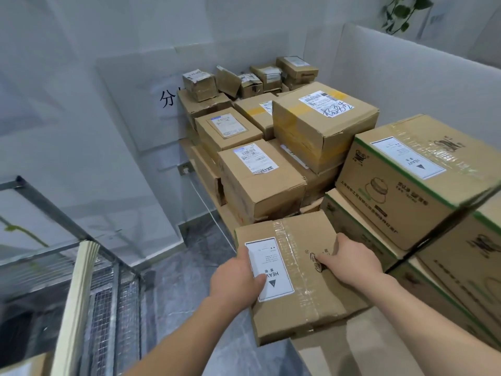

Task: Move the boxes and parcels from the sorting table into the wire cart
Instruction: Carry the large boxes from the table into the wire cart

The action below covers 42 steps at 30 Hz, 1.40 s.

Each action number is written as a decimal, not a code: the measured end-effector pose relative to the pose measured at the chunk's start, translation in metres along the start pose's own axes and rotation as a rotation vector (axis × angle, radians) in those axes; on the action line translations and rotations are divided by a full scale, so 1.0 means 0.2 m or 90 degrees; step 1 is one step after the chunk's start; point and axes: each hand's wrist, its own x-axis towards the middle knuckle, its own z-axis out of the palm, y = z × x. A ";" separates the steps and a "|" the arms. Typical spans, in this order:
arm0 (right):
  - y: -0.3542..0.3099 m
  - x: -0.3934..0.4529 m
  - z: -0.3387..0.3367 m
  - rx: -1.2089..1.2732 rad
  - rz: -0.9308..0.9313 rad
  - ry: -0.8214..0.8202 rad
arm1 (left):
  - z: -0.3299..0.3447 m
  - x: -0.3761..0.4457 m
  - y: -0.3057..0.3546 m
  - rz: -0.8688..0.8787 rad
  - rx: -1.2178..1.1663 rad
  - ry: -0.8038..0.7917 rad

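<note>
Here, both hands [238, 278] [349, 256] grip taped, rectangular cardboard box [298, 294].

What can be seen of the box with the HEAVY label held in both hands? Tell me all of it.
The box is plain brown cardboard, sealed by a strip of clear tape across its top. A white label printed HEAVY with a black triangle sits near its left edge. It lies slightly tilted at the table's near corner, overhanging the floor. The left hand grips its left edge, thumb on the label; the right hand grips its right edge.

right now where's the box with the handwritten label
Head view, upper centre-right: the handwritten-label box tops the stack, behind the green-edged carton.
</note>
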 end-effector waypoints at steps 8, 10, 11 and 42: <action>-0.17 -0.22 0.16 0.082 0.049 -0.008 | 0.00 -0.11 -0.30 -0.134 -0.210 -0.044; -0.25 -0.28 0.19 0.088 0.047 -0.007 | -0.02 -0.14 -0.39 -0.143 -0.233 -0.048; -0.30 -0.32 0.22 0.092 0.044 -0.008 | -0.03 -0.16 -0.45 -0.152 -0.231 -0.048; -2.75 -0.42 0.52 0.161 -0.462 -0.199 | -1.12 -0.59 -2.15 -0.586 -0.255 0.347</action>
